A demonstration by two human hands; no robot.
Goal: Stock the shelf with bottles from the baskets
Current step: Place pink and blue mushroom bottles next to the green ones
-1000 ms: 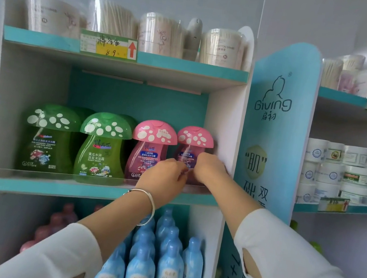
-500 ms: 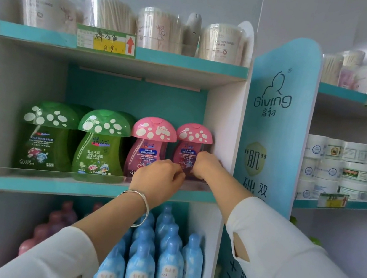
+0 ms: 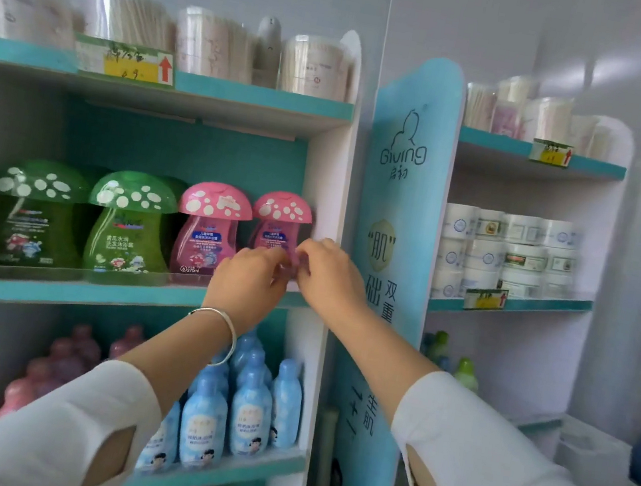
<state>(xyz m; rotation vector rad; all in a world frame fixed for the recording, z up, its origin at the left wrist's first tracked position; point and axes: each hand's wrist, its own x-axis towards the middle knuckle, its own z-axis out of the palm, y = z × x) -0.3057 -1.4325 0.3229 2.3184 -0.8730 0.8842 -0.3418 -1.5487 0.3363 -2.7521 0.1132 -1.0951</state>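
The left hand (image 3: 247, 286) and right hand (image 3: 328, 273) hide the lower body of the rightmost pink bottle (image 3: 282, 211) at the middle shelf (image 3: 72, 289)'s right end. The price tag (image 3: 125, 60) on the top shelf (image 3: 250, 93) is blurred, unreadable.

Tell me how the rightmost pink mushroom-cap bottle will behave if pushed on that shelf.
Likely top-heavy: the rightmost pink bottle has a broad cap over a narrow neck, so a high push may tip it. Its glossy plastic looks rigid, perhaps slick; the left hand and right hand both grip it low. The clear lip on the shelf would probably stop a slide.
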